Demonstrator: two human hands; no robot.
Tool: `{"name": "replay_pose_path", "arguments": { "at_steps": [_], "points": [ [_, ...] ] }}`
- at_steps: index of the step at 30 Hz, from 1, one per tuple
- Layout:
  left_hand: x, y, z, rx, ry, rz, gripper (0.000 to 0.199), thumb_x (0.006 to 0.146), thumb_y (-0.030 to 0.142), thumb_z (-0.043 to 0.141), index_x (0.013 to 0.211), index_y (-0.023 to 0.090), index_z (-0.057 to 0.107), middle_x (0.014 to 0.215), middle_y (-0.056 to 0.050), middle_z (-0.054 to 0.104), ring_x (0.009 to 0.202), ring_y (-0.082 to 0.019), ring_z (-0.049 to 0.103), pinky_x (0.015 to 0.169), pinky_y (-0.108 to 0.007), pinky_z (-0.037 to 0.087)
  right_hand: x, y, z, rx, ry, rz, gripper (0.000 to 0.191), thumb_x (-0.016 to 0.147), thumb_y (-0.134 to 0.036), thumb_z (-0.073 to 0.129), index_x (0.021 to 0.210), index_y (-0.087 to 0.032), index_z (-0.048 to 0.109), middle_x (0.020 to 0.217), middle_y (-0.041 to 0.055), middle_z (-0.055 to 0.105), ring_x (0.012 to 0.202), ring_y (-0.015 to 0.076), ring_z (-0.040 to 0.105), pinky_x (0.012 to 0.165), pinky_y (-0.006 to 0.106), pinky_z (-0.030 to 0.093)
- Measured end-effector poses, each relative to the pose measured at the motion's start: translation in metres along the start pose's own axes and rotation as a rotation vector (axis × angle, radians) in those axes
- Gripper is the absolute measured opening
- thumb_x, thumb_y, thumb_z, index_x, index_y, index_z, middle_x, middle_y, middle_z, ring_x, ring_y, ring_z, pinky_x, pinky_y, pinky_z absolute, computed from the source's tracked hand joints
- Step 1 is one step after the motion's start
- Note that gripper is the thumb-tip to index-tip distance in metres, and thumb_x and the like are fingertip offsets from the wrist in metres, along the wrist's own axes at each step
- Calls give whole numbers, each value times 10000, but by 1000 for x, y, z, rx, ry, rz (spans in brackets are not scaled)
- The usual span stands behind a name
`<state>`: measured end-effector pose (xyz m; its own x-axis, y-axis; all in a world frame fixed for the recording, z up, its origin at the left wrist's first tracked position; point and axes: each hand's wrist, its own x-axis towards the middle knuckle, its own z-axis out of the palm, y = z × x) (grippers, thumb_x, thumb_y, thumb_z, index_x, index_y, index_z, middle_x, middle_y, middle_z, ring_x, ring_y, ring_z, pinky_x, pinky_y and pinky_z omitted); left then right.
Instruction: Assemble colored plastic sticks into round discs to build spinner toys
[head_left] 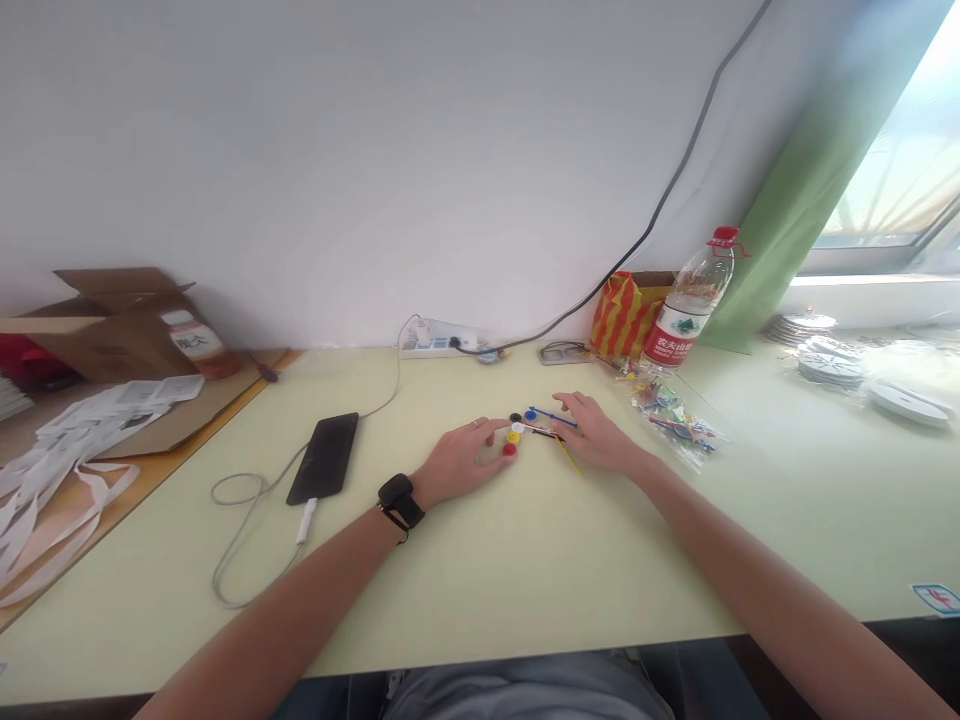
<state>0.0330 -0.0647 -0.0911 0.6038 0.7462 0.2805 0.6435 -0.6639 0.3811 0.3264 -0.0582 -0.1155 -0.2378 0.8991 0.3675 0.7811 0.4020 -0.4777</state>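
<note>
Several small round pieces lie in a curved row on the table: a blue one [530,414], a black one [515,418], a white one [517,428], a yellow one [513,437] and a red one [510,450]. My left hand [461,462] rests beside them, fingers apart, its index fingertip near the white piece and its thumb at the red one. Thin sticks fan out to the right, among them a blue stick [555,416] and a yellow stick [570,457]. Over their right ends lies my right hand [592,438], fingers spread; its contact with the sticks is partly hidden.
Left of my hands are a phone [323,458] on a cable and a cardboard box [127,320]. A power strip [439,338] sits by the wall. Rightward stand a large water bottle [686,310], clear bags of coloured parts [675,420] and stacked white discs [831,362].
</note>
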Motion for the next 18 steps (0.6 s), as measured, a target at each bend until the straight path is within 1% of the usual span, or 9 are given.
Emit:
{"name": "replay_pose_path", "arguments": {
  "at_steps": [2,4,6,7,10,12,14,15,18],
  "points": [
    [2,-5,4,33,46,-62,448,999,532,536,1379,299,583,981,-13,672,819,-190,644,738,-318,462,2,5,-13,-35,-21,-1,306,976,-372,540,1230,-223,620,1211,119,674,1125,278,619,956,411,490],
    [3,-9,5,72,84,-160,430,998,534,530,1329,269,602,898,-16,662,803,-208,642,716,-327,450,3,12,-28,-53,-85,62,229,960,-417,561,993,-221,675,1031,88,719,929,241,660,805,357,501],
    [4,-12,4,102,100,-248,413,992,537,529,1262,236,619,811,-17,636,766,-224,628,683,-335,434,4,20,-40,-47,-188,130,275,914,-474,623,820,-220,667,869,54,722,758,204,646,673,319,470],
    [4,-13,3,105,100,-269,394,992,528,526,1223,225,626,791,-19,626,758,-230,621,674,-338,429,4,23,-44,-32,-245,148,290,880,-490,662,780,-218,666,825,44,719,715,194,636,639,309,456],
    [3,-9,-1,72,82,-243,315,969,471,555,1142,218,628,822,-28,631,783,-235,616,694,-347,440,4,29,-50,37,-380,138,246,817,-454,722,779,-214,688,799,37,727,699,189,639,623,294,459],
    [0,-2,-3,33,71,-205,251,923,408,604,1087,220,621,859,-31,636,798,-230,612,715,-349,453,4,29,-50,67,-416,116,191,826,-400,696,793,-212,689,810,41,731,719,193,644,636,292,467],
    [-4,6,-3,-7,57,-159,182,873,318,624,1023,216,605,894,-35,640,801,-219,607,725,-345,462,3,29,-48,81,-423,98,154,845,-355,653,796,-211,673,823,44,727,737,195,641,649,293,471],
    [-5,11,-3,-35,45,-133,176,854,270,616,1021,216,598,915,-36,643,804,-211,606,729,-341,468,3,28,-47,86,-418,93,144,853,-342,635,798,-211,661,831,45,723,742,194,637,653,293,471],
    [-9,23,-1,-158,-49,-46,246,845,205,590,1090,219,610,947,-36,654,787,-187,608,720,-320,487,1,25,-45,108,-365,102,140,886,-338,592,819,-216,601,816,34,696,722,182,610,644,292,458]
  ]
}}
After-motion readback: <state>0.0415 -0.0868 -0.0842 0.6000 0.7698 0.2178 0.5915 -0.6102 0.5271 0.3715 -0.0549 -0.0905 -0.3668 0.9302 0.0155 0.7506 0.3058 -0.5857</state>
